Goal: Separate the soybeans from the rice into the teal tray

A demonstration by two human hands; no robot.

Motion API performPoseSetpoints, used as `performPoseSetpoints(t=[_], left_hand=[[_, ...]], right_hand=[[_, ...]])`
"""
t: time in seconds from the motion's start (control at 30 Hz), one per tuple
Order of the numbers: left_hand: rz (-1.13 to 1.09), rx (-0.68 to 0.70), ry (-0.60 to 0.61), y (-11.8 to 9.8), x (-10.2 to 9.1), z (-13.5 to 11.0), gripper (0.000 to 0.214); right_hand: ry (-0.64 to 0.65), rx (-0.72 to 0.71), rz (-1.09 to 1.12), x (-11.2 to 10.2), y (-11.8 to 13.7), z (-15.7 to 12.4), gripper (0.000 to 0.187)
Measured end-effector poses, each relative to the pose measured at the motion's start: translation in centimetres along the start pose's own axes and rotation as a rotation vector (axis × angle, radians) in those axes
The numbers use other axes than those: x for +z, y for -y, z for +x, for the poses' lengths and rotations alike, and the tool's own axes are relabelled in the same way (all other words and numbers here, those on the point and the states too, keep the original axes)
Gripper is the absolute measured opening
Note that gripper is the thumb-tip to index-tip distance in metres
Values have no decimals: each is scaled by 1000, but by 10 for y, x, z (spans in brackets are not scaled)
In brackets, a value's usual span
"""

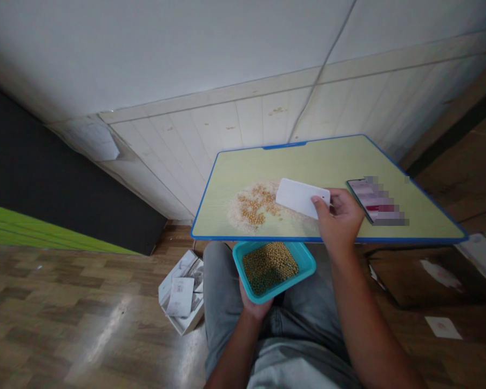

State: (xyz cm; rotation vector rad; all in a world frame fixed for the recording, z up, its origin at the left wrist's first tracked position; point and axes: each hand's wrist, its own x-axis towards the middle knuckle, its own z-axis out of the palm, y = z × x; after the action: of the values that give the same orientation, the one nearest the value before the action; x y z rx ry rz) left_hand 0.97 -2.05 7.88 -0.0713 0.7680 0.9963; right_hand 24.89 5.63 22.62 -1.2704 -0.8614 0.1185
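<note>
My right hand [340, 216] grips a flat white plastic card-like scraper [297, 195] over the table, thumb on top. Left of the scraper, soybeans [253, 208] lie mixed among spread rice grains [235, 216] on the tabletop. Below the front edge, my left hand [257, 307] holds a teal plastic basket [308, 265] from underneath, its fingers mostly hidden. Many soybeans [281, 256] fill the bottom of that basket, which sits over my lap, close under the table edge.
The pale green table [324, 156] has a blue rim and stands against the wall. A phone [372, 202] lies on its right side. On the floor at left is a white box [182, 324] with papers; a cardboard box [405, 281] stands at right.
</note>
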Motion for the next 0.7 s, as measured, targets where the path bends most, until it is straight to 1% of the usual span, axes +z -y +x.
performPoseSetpoints(t=[0.1,0.2,0.27,0.37,0.47,0.6,0.7], left_hand=[[-4,-4,8,0,0,1,59],[18,5,60,0,-2,3,59],[16,3,78,0,-2,4,58],[-26,-23,62,0,-4,4,56],[-55,-30,74,0,-5,3,52],[1,5,126,1,-1,0,53],[13,-1,113,0,4,-1,54]], right_hand=[[31,12,16,0,1,-1,16],[57,41,26,-1,-1,-3,17],[42,52,29,-3,-3,-5,18],[5,58,20,-4,-6,-7,19],[16,65,31,-5,-7,-8,19],[14,58,54,-5,-6,-9,20],[14,58,53,-5,-5,-9,21]])
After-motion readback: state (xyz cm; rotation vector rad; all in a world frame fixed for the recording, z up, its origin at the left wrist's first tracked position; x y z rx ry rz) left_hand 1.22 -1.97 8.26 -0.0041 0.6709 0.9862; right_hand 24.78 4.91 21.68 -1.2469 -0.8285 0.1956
